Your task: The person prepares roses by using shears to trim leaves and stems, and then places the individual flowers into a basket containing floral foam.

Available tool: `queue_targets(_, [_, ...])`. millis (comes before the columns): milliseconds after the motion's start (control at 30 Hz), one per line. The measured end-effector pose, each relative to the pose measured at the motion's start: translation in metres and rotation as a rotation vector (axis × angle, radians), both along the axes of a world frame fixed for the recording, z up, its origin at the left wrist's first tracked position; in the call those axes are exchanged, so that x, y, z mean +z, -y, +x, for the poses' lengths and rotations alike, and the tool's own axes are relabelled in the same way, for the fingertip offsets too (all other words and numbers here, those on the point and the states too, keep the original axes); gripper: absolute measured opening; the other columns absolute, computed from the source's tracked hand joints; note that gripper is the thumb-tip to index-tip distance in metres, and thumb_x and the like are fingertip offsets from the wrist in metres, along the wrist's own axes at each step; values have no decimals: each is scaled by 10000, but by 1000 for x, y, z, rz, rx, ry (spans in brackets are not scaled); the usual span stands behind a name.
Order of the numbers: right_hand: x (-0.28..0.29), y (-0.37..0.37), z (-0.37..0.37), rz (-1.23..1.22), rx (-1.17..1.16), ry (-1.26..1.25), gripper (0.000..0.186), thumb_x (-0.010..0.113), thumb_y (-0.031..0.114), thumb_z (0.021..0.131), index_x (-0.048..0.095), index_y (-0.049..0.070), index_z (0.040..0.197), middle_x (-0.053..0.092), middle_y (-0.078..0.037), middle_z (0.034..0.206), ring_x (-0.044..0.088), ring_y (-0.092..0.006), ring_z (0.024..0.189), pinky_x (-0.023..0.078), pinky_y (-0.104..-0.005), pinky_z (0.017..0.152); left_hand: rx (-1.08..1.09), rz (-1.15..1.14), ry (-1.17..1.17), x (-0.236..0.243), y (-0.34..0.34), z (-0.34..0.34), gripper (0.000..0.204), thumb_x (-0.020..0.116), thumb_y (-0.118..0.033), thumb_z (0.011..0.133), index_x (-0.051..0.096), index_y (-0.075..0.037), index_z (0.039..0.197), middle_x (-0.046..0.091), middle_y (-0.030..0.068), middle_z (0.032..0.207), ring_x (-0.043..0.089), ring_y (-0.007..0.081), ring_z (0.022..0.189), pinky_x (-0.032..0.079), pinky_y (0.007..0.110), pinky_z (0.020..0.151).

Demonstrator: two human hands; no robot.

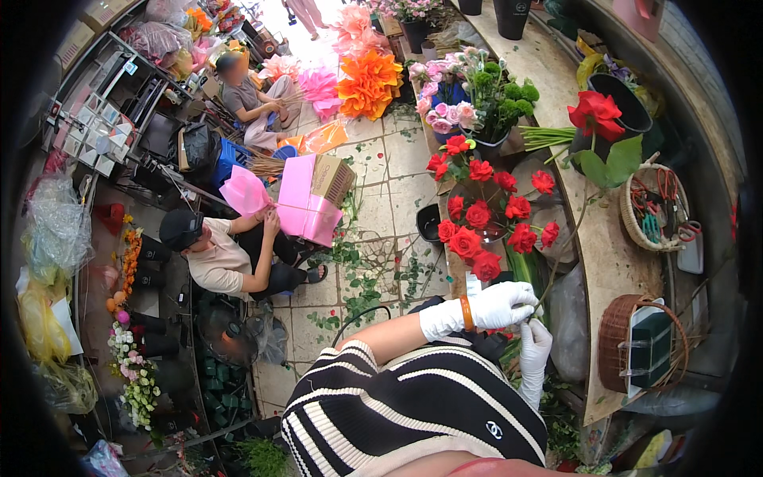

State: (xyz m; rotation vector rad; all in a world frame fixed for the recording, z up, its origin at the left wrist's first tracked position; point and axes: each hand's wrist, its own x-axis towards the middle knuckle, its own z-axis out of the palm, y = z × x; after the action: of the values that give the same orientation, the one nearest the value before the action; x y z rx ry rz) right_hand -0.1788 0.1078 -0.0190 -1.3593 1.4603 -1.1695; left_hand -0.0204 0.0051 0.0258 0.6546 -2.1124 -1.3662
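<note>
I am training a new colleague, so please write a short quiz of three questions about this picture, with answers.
1. True or false: the white-gloved left hand holds a long-stemmed red rose, with the right hand close by.
2. Where are the teal-handled tools? A) pink box B) pale round basket C) brown basket
3. Fill in: the orange bracelet is on the person's ___ wrist.
Key: 1 true; 2 B; 3 left.

Tools (652, 226) in basket (632, 221), roses (478, 215) left of counter (628, 278)
</note>
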Motion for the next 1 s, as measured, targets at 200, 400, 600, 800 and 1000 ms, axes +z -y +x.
queue_targets(200, [-4,-1,0,-21,-9,-10,109,591,34,859,567,-46,789,510,-52,675,442,-120,619,360,-272,576,25,-2,11,1,-2,-1,171,534,-150,845,609,-12,913,531,91,806,565,239,727,456,340,652])
queue_targets(400, [3,-1,6,-59,-37,-7,157,597,35,862,534,-47,743,481,-56,649,428,-124,598,355,-276,563,43,-53,11,-4,-4,-2,168,541,-150,840,611,-13,905,532,96,796,567,249,718,456,341,640])
queue_targets(600, [-7,0,5,-64,-41,-19,229,581,32,863,458,-21,676,393,-26,628,358,-105,598,315,-275,547,34,-27,3,-10,-1,-6,140,534,-125,836,604,-12,881,535,108,801,564,261,731,453,347,641])
queue_targets(800, [-6,2,8,-49,-31,-49,128,639,17,803,568,-31,707,466,-83,615,430,-165,561,337,-307,538,-5,34,-10,-4,-1,0,126,531,-90,826,598,-14,902,520,101,805,553,245,751,452,333,677])
queue_targets(1000, [-1,6,12,-62,-42,63,134,591,60,861,604,-36,768,567,-84,675,520,-148,627,399,-290,591,-29,72,-53,-2,3,-4,177,508,-59,819,614,-17,955,518,91,816,551,215,760,460,318,697])
